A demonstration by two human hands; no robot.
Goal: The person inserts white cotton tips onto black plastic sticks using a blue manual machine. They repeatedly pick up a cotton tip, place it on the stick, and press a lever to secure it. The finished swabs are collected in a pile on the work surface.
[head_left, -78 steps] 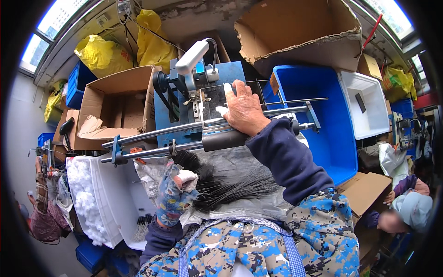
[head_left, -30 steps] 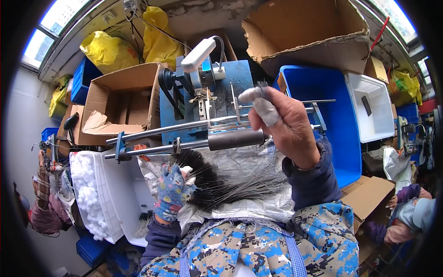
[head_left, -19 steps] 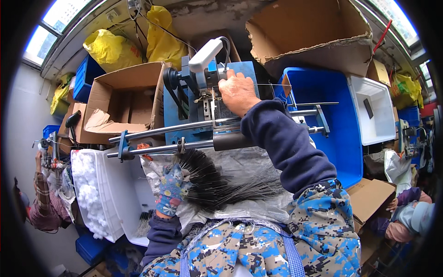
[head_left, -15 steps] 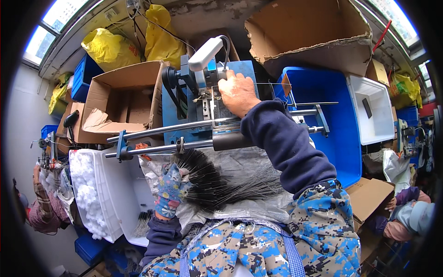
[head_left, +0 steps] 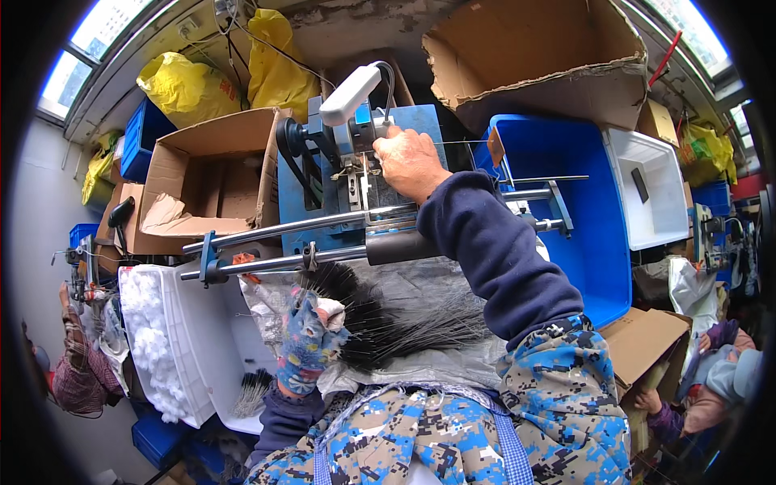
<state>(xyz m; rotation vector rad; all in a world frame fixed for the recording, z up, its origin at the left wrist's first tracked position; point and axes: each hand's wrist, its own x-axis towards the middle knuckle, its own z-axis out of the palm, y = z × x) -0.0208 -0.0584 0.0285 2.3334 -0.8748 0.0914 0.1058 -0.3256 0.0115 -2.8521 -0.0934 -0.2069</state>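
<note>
My left hand [head_left: 311, 335], in a blue floral glove with bare fingertips, is curled closed at the left edge of a pile of black-bristled wires [head_left: 388, 319]. What its fingers pinch, if anything, is too small to make out. The pile lies on a grey-white sheet [head_left: 449, 279] in front of me. Beyond it, my right hand [head_left: 411, 164] is bare and closed at the working head of a blue bench machine [head_left: 356, 174]. Its fingertips are partly hidden there. A thin wire [head_left: 465, 142] runs out to the right of that hand toward a small brown tab [head_left: 495, 148].
Two steel rails [head_left: 315, 222] cross between me and the machine. White bins stand left, one with white fluff [head_left: 149, 339] beside it. Cardboard boxes [head_left: 210, 129] and a large blue tub [head_left: 602, 234] flank the machine. Other people work at far left and far right.
My left hand has lifted slightly off the bristled pile and its fingers have curled in. My right hand stays at the machine. The person at far right has moved an arm lower.
</note>
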